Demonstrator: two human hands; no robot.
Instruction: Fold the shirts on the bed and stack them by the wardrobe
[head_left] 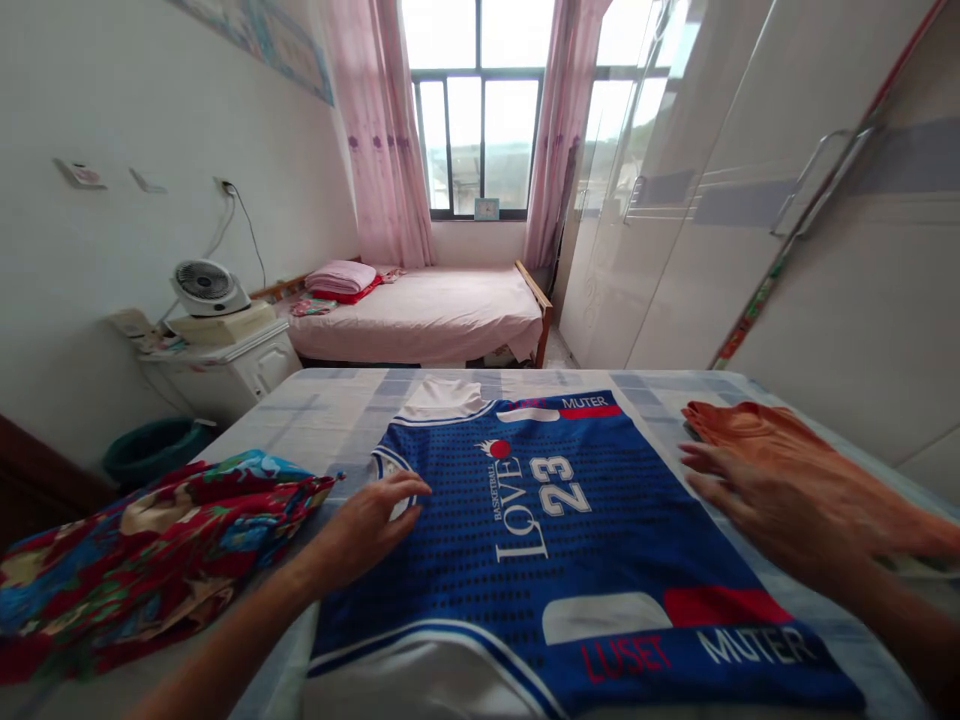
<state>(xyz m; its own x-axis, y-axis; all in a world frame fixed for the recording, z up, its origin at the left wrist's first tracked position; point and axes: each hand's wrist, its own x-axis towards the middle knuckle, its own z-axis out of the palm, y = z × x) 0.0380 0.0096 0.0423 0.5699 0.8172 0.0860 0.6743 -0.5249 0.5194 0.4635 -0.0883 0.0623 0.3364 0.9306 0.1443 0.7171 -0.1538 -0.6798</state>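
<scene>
A blue basketball jersey with "LOVE 23" lies spread flat on a checked bedsheet. My left hand rests on the jersey's left edge near an armhole, fingers curled and pressing the cloth. My right hand lies flat at the jersey's right edge, fingers stretched out and apart, holding nothing. Just behind my right hand sits an orange garment.
A crumpled red and blue floral cloth lies at the left of the bed. Beyond are a white nightstand with a small fan, a green bin, a pink bed, a window and a white wardrobe on the right.
</scene>
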